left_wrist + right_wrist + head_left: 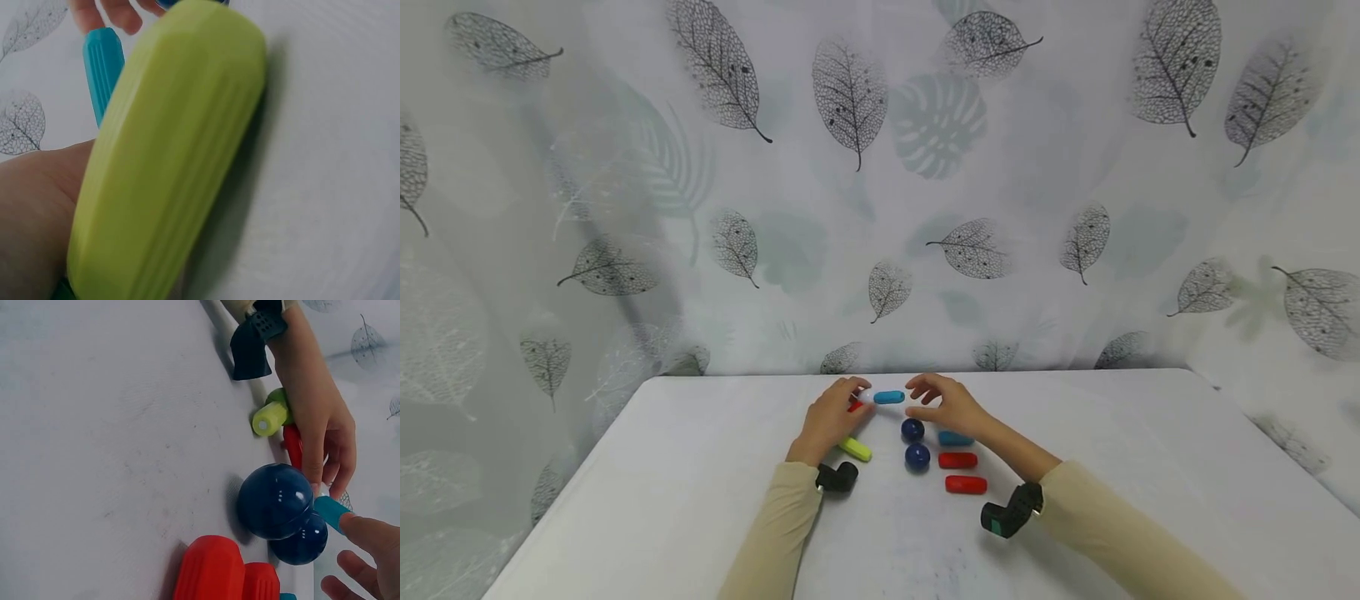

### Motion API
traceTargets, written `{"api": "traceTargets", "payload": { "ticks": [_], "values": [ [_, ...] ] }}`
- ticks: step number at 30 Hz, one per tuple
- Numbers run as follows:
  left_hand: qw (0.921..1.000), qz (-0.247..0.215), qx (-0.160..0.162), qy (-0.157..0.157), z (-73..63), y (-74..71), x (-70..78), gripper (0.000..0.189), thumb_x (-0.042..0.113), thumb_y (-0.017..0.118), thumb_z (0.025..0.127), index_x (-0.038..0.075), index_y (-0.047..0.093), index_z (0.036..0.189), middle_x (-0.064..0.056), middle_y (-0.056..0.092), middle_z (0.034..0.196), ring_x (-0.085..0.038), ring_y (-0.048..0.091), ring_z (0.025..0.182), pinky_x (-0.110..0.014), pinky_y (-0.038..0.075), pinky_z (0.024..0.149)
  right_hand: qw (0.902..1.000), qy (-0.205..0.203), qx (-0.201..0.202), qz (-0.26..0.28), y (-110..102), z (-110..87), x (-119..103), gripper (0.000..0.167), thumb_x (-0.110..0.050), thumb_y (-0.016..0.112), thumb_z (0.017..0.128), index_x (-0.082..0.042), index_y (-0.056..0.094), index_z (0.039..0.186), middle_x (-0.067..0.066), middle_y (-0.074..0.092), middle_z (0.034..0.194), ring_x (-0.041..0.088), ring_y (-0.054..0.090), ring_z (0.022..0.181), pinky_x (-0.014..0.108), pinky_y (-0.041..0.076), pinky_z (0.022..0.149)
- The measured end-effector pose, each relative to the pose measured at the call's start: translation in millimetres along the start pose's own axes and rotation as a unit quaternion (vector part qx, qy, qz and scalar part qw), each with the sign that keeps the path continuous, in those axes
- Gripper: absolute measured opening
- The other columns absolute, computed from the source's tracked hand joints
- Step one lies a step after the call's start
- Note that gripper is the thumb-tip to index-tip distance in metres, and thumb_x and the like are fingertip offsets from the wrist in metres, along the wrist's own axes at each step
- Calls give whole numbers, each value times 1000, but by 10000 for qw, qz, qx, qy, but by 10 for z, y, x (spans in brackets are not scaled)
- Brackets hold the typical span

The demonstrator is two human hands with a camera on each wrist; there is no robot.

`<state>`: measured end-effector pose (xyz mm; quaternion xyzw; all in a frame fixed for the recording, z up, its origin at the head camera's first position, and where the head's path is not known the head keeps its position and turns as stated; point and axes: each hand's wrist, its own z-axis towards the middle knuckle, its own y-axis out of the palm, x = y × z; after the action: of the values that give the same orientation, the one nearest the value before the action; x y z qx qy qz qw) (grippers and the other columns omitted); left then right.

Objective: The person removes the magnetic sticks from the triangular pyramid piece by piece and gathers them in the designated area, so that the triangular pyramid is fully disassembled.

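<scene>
My left hand (831,417) pinches a small white ball (866,396) at the far side of the white table. A blue stick (889,397) extends rightward from that ball. At its free end my right hand (951,407) is spread, thumb and fingers apart; in the right wrist view its thumb overlaps the blue stick (331,512), and contact is unclear. Under the left hand lies a red stick (292,445), partly hidden. By the left wrist is a yellow-green stick (855,449), large in the left wrist view, with a green ball (279,400) partly visible behind it.
Two dark blue balls (917,457) sit between the forearms. To their right, two red sticks (966,484) and another blue stick (955,438) lie roughly in a column below the right hand. A leaf-patterned curtain (887,208) hangs behind the table (700,500).
</scene>
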<state>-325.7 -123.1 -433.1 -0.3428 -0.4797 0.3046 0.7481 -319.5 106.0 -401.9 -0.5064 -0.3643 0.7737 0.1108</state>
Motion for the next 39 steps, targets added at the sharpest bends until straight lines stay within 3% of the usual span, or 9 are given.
{"api": "traceTargets", "payload": {
  "ticks": [5,10,15,22,30,39],
  "values": [
    [9999,115,-26,-60,2,-17,8,32,30,71,90,16,64,117,-3,65,106,-19,63,95,-39,52,76,9999,-128,-52,1,41,92,-12,41,-18,72,89,-2,61,125,15,68,110,29,63,98,39,54,83],
    [10000,30,-10,45,-21,-23,25,30,29,72,89,16,65,115,-3,66,104,-19,63,94,-38,52,74,9999,-113,-94,-23,80,154,-36,31,-18,71,90,-4,66,118,15,68,106,23,63,92,34,53,80],
    [9999,75,20,91,-23,-31,15,30,30,73,88,18,65,114,-2,66,104,-18,64,94,-39,52,74,9991,82,-165,-389,68,220,-78,25,-18,71,90,-3,71,110,7,70,98,17,59,84,29,51,75],
    [9997,209,-42,95,-4,-24,1,29,33,73,88,21,65,113,0,66,104,-17,63,94,-37,51,72,9968,77,-283,-749,11,282,-66,23,-13,69,91,1,72,108,10,71,97,17,58,80,28,50,71],
    [9995,201,-136,224,2,10,21,29,34,73,88,22,65,113,0,67,103,-16,63,94,-34,51,71,9978,-68,-385,-536,-6,255,63,21,-8,64,93,5,70,109,15,70,101,28,65,94,39,55,86],
    [9991,253,-185,286,0,7,20,29,36,71,88,23,65,113,1,68,104,-16,62,93,-34,50,70,9970,562,-491,-218,0,263,169,20,-12,63,95,-3,71,111,13,70,111,32,65,104,45,52,92]
  ]
}}
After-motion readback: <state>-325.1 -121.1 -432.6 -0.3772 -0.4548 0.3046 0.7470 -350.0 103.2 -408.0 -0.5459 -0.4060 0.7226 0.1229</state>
